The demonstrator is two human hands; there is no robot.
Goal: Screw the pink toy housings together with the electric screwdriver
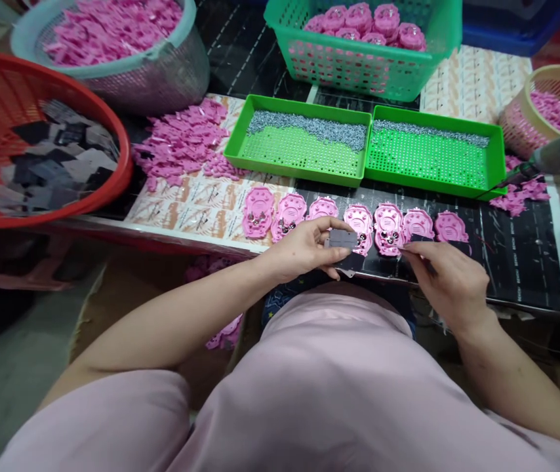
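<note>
A row of several pink paw-shaped plastic shells (pixel 359 225) lies along the table's front edge, some with small metal parts inside. My left hand (pixel 304 249) is closed on a small stack of grey rectangular pads (pixel 341 239), just in front of the middle shells. My right hand (pixel 444 278) pinches a thin dark piece (pixel 420 240) next to a shell on the right of the row.
Two green trays (pixel 304 172) of small grey screws stand behind the row. A red basket (pixel 39 141) of grey pads is at the left. Pink parts fill a grey tub (pixel 162 72), a green basket (pixel 359 65) and a beige basket (pixel 545 105). A powered screwdriver (pixel 555 157) hangs at right.
</note>
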